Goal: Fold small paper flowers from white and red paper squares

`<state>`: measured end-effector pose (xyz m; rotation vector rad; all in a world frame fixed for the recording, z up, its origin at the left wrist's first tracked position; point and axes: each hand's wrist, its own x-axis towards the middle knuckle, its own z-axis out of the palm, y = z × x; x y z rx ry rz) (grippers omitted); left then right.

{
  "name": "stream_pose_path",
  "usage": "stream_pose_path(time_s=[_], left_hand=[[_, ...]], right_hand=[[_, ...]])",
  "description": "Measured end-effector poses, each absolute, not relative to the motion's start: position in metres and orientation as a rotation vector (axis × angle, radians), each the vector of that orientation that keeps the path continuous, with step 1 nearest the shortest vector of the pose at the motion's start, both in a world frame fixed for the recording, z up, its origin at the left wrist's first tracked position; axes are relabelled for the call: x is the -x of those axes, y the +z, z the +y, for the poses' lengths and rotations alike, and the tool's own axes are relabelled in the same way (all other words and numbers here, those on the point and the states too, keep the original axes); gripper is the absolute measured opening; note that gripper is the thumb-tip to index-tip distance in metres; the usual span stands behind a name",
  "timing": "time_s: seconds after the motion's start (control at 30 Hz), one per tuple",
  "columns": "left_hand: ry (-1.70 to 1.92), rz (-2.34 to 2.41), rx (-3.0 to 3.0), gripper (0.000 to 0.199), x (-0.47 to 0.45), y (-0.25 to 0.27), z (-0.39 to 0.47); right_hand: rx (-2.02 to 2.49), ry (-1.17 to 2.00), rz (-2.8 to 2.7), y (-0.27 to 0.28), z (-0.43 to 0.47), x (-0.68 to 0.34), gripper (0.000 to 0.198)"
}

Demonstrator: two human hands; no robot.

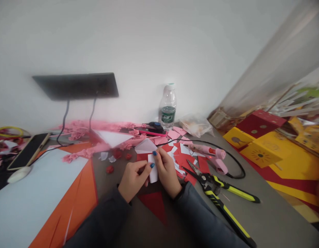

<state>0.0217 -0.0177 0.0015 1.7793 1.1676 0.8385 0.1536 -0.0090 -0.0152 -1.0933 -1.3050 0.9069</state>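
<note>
Between my hands is a small folded piece of white paper (pixel 153 174), held upright over the table. My left hand (pixel 136 175) pinches its lower left side between thumb and fingers. Closed on its upper right edge is my right hand (pixel 167 170), the thumb pressed near the top. A dark red paper triangle (pixel 154 205) lies on the table just below my hands. Behind them rests a pale sheet of paper (pixel 146 146). Small crumpled red paper pieces (pixel 109 169) sit left of my left hand.
Right of my hands are red and white paper scraps (pixel 181 156), a pink glue gun (pixel 213 156) with its cord, and yellow-black shears (pixel 213 186) lying open. A water bottle (pixel 168 106) stands by the wall. Large paper sheets (pixel 40 193) and a phone (pixel 29 151) lie left.
</note>
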Motion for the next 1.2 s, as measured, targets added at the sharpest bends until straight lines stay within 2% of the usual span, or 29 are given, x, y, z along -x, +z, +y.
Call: stream_pose_path(time_s=[0.3, 0.4, 0.57, 0.7, 0.8, 0.9, 1.03, 1.2], left_hand=[[0.635, 1.039, -1.652, 0.032, -0.025, 0.007, -0.026], [0.538, 0.902, -1.801, 0.035, -0.028, 0.010, -0.035], [0.842, 1.062, -1.833, 0.038, -0.020, 0.008, -0.030], [0.867, 1.124, -1.776, 0.031, -0.016, 0.003, -0.020], [0.900, 1.156, -1.712, 0.029, -0.018, -0.001, -0.017], [1.109, 1.184, -1.481, 0.027, -0.019, -0.006, -0.015], [1.284, 1.171, -1.260, 0.024, -0.018, -0.010, -0.012], [1.261, 1.186, -1.292, 0.020, -0.018, -0.007, -0.012]], right_hand=[[1.144, 0.886, -1.142, -0.022, 0.000, -0.158, 0.038], [1.162, 0.941, -1.030, -0.027, 0.008, -0.163, 0.034], [1.097, 0.962, -1.099, -0.023, 0.006, -0.163, 0.039], [1.013, 0.969, -1.258, -0.015, -0.002, -0.159, 0.041], [0.925, 1.110, -1.225, -0.017, -0.005, -0.158, 0.044], [0.799, 1.313, -1.166, -0.019, -0.007, -0.158, 0.048], [0.767, 1.280, -1.371, -0.013, -0.010, -0.156, 0.032], [0.796, 1.111, -1.317, -0.011, -0.008, -0.157, 0.018]])
